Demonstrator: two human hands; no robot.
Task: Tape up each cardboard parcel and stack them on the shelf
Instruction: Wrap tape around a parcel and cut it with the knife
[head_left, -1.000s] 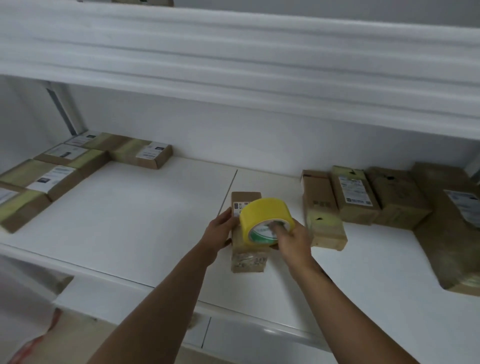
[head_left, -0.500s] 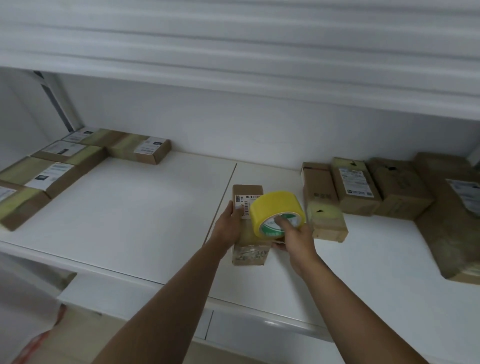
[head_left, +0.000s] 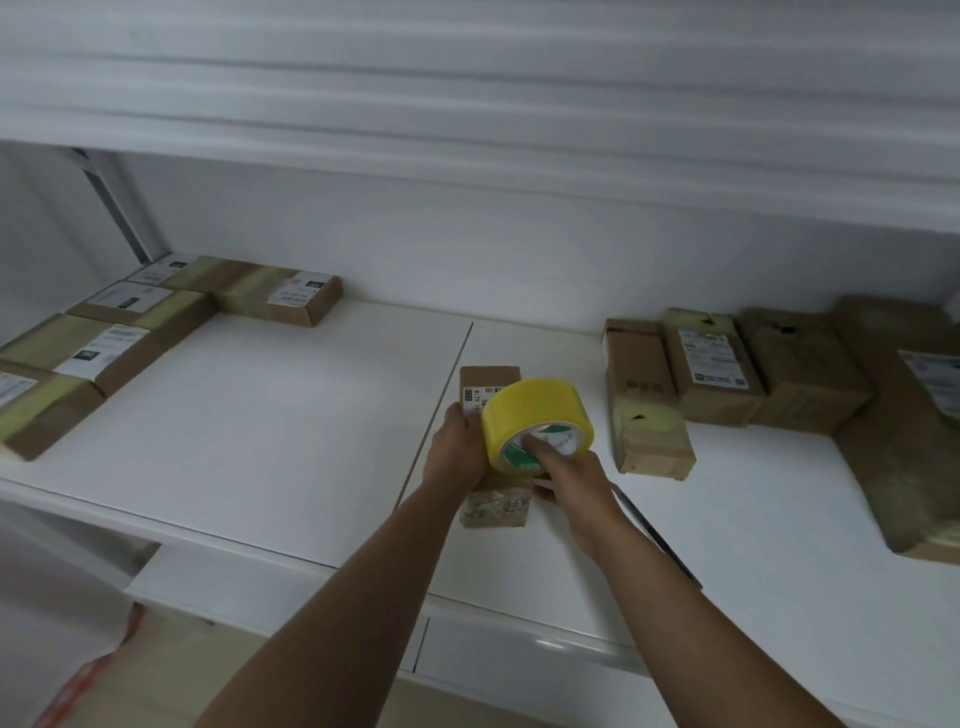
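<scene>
On the white shelf (head_left: 270, 415), near its front edge, a small brown cardboard parcel (head_left: 488, 382) lies with its long axis running near to far. Left hand (head_left: 457, 452) grips its left side, fingers curled. Right hand (head_left: 566, 480), fingers hooked inside the core, holds a glossy yellow tape roll (head_left: 530, 415) touching the parcel's top. Flat taped parcels (head_left: 644, 389) rest far right and left.

Both hands (head_left: 457, 452) forward, fingers curled
</scene>
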